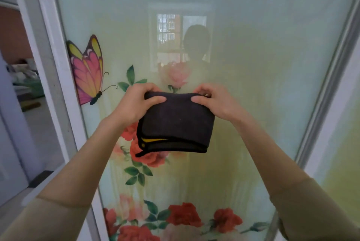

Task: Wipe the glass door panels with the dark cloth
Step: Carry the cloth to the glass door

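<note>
Sleeves nearest; L hand & R hand pinch folded dark cloth at top edge: soft, light, floppy, prob best palmed flat on glass door panel.

Your cloth reads near-black, with a black stitched edge and a flash of yellow peeking from the fold at its lower left. Behind it, the glass panel is milky pale green fading to soft yellow. It's printed with red roses, a paler pink rose and dark green leaves. The butterfly is pink and yellow with dark outlines. The frame is white and your sleeves are tan.
</note>
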